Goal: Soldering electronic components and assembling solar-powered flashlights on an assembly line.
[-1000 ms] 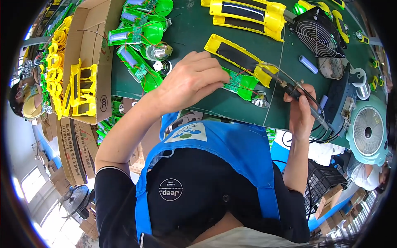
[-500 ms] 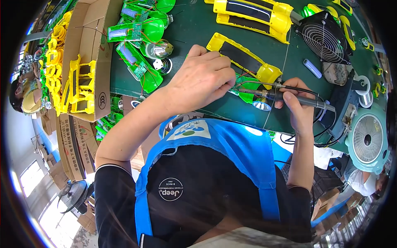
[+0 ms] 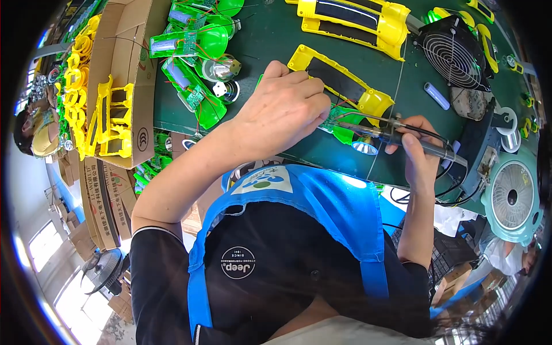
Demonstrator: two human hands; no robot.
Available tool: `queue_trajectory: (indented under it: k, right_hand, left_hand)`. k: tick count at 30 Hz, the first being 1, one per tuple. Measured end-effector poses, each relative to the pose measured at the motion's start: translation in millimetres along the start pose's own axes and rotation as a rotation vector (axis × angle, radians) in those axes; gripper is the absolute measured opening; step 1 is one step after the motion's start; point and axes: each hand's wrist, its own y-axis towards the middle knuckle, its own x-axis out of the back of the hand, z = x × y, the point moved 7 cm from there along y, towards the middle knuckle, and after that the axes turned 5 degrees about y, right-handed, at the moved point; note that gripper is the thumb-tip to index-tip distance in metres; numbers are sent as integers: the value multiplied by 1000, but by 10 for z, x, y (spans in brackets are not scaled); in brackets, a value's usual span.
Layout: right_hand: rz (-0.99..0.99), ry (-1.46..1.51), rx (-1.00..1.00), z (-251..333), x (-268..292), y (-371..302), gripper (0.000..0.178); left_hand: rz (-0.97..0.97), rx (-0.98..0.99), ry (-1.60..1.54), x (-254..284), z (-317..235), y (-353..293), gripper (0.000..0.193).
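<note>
My right hand (image 3: 421,154) is closed round a soldering iron (image 3: 426,146) with a thin metal feed tube along its top. The iron points left, its tip at the small circuit board in a green flashlight shell (image 3: 344,133). A silver reflector (image 3: 364,148) sits at the shell's right end. My left hand (image 3: 290,106) is curled over the shell's left part, fingers pinched; what they hold is hidden beneath them. Just beyond, a yellow frame (image 3: 374,102) with a dark panel lies on the green table, partly touching or overlapping the shell.
Green shells with batteries and wires (image 3: 187,80) lie at the left, beside a cardboard box (image 3: 144,109) with yellow frames. Stacked yellow frames (image 3: 351,23) are at the back. A black fan (image 3: 451,54), a loose battery (image 3: 437,96), a solder spool (image 3: 508,138) and a teal fan (image 3: 512,195) stand right.
My right hand and the iron's handle have shifted slightly right and the iron's angle has changed a little. My left hand has moved slightly right, still curled over the shell.
</note>
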Motion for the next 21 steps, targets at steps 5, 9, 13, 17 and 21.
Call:
queue_trajectory:
  k: [5,9,13,17,21]
  right_hand:
    - [-46,61,27,-32,99,-47,32]
    - [-69,80,40,2,97,-27,34]
    - [-73,142,105,11,144,-29,35]
    - [-124,95,351,279,136,-50,48]
    - [-138,-14,652,451,14,149,39]
  left_hand:
    - [13,7,-4,5,4,17,14]
    - [39,14,1,31,2,63,14]
    - [46,13,-17,52,-13,107,14]
    - [89,-7,-44,47,-52,106,13]
    - [-70,44,-114,335,195,300,23]
